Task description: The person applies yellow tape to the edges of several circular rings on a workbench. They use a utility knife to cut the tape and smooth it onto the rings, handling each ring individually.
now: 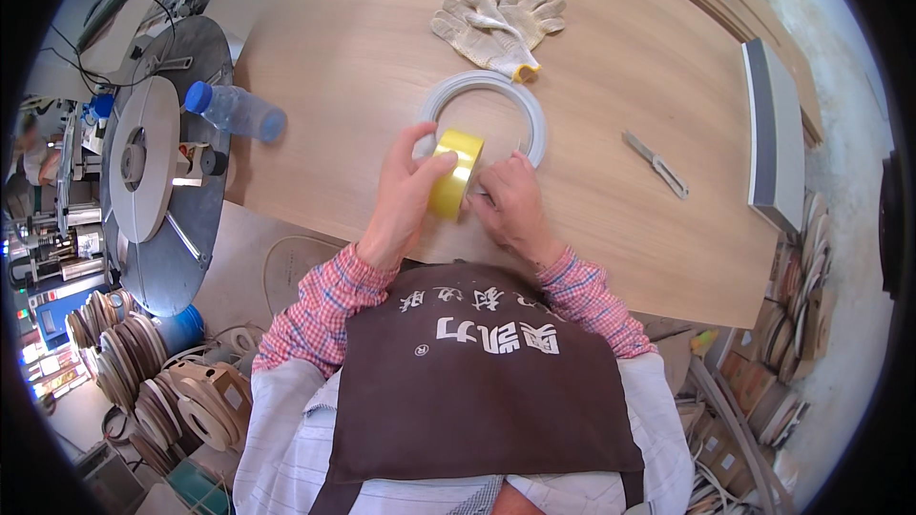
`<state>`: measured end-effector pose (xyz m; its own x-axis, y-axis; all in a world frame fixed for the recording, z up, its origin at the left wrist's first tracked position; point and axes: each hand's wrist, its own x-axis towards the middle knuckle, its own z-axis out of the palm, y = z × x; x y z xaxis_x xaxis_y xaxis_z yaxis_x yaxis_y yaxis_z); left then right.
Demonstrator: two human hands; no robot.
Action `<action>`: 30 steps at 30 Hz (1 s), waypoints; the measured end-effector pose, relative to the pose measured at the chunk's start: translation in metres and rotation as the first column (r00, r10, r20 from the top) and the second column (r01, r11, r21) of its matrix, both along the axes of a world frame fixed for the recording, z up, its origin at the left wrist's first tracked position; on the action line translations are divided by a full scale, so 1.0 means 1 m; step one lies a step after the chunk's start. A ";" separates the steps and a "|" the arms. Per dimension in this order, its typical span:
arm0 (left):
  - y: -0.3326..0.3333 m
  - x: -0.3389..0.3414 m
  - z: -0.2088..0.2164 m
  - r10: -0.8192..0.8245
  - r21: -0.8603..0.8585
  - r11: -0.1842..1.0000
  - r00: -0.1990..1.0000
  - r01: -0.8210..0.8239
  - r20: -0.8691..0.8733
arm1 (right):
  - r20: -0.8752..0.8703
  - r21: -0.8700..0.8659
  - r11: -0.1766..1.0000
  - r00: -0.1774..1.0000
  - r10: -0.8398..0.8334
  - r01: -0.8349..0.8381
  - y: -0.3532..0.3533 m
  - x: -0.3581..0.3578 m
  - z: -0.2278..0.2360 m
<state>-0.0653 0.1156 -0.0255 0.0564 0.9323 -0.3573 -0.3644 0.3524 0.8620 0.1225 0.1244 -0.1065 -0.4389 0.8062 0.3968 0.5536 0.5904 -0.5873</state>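
My left hand [408, 193] grips a roll of yellow adhesive tape [456, 174], thumb on its outer face, held over the near part of the table. Close on its right, my right hand [513, 198] has its fingers curled together at the roll's edge; what they pinch, if anything, is too small to make out. Just beyond both hands a coil of pale grey edge banding [536, 114] lies flat, its near part hidden by the tape and my hands. A pair of off-white work gloves [496, 29] touches or nearly touches the coil's far side.
A utility knife [656, 164] lies on the wooden tabletop [611, 57] to the right. A clear bottle with a blue cap [237, 112] rests on its side at the left, beside a round machine disc [172, 257]. A grey-white panel [771, 133] stands along the right edge. Several coils [124, 334] fill the floor.
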 end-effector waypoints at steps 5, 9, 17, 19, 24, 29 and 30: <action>-0.031 -0.008 0.008 -0.059 -0.079 0.995 0.998 0.059 -0.003 | -0.047 -0.037 0.999 0.999 -0.019 0.018 0.014 0.002 0.002; -0.049 -0.014 0.011 -0.111 -0.061 0.993 0.986 0.104 -0.122 | -0.101 -0.039 0.998 0.994 -0.044 0.040 0.020 0.003 0.012; -0.049 -0.027 -0.021 -0.246 0.114 0.952 0.934 0.283 -0.261 | -0.244 -0.297 0.954 0.969 -0.040 -0.036 0.032 0.011 0.044; -0.041 -0.028 -0.032 -0.244 0.194 0.924 0.899 0.329 -0.365 | -0.321 -0.437 0.896 0.944 -0.075 -0.077 0.032 0.015 0.054; -0.020 -0.035 -0.050 -0.331 0.208 0.868 0.836 0.452 -0.437 | -0.310 -0.548 0.819 0.951 -0.011 -0.169 0.032 0.023 0.074; 0.005 -0.020 -0.079 0.144 0.504 0.737 0.624 0.450 -0.768 | -0.167 -0.326 0.924 0.974 0.153 -0.200 0.034 0.017 0.071; 0.012 -0.021 -0.085 0.248 0.537 0.701 0.546 0.470 -0.800 | -0.146 -0.256 0.943 0.973 0.179 -0.212 0.034 0.014 0.064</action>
